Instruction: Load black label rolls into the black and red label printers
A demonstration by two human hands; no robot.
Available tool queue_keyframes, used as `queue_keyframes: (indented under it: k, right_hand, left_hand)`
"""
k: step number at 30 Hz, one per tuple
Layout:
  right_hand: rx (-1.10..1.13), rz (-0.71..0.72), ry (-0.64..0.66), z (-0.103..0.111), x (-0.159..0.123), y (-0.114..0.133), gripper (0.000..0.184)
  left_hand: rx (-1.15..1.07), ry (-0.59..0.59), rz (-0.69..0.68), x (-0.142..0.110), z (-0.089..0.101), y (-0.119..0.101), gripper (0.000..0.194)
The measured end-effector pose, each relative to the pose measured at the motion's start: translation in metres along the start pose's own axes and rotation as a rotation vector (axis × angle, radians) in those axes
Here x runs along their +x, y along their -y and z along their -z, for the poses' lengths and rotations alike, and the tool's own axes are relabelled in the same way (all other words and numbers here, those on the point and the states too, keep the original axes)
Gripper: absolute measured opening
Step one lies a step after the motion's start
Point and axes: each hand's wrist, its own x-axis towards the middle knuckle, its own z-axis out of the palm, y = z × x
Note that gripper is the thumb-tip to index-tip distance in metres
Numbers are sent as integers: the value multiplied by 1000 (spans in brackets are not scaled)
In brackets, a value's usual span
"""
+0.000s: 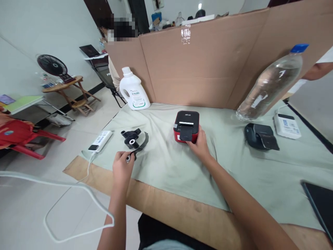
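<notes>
Left hand [123, 164] pinching black strap [139, 149] | right hand [201, 144] touching near-right corner of printer [187, 118], grip unclear

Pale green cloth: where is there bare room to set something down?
Bare cloth lies between the left hand and right hand, and between the right forearm and dark device. A smaller gap separates the white jug from the red-and-black device. Crowded: far right around the big bottle and white box, and left around the black part.
</notes>
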Motion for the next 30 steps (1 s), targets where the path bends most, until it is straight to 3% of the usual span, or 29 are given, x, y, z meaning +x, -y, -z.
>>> queue_keyframes:
  k: [3, 5, 8, 10, 12, 15, 18, 20, 23, 30]
  right_hand:
    - [-17, -13, 2, -2, 0, -1, 92]
    - [-25, -12, 5, -2, 0, 0, 91]
    - [-3, -8, 0, -2, 0, -1, 92]
    - [14, -16, -3, -2, -1, -1, 93]
    - [19, -22, -4, -2, -1, -2, 92]
    - [12, -14, -9, -2, -1, -2, 91]
    - [2, -1, -22, -2, -1, -2, 94]
    - [0, 6, -18, -2, -1, -2, 95]
    - [0, 14, -9, -2, -1, -3, 94]
    - [8, 23, -1, -1, -1, -3, 94]
  left_hand:
    - [16, 55, -6, -3, -2, 2, 32]
    - [51, 12, -22, -3, -3, -4, 34]
    - [67, -174, -57, 3, -6, -27, 38]
    - [-43, -176, -102, 13, -13, -53, 34]
    - [-242, 25, -129, 30, -28, -85, 27]
    - [-508, 417, -9, 66, -57, -132, 25]
    - [-575, 787, 82, 103, -82, -165, 24]
    - [-568, 956, 106, 121, -91, -174, 23]
    - [-582, 1080, 87, 133, -97, -173, 27]
    - [-707, 1176, 171, 130, -103, -163, 42]
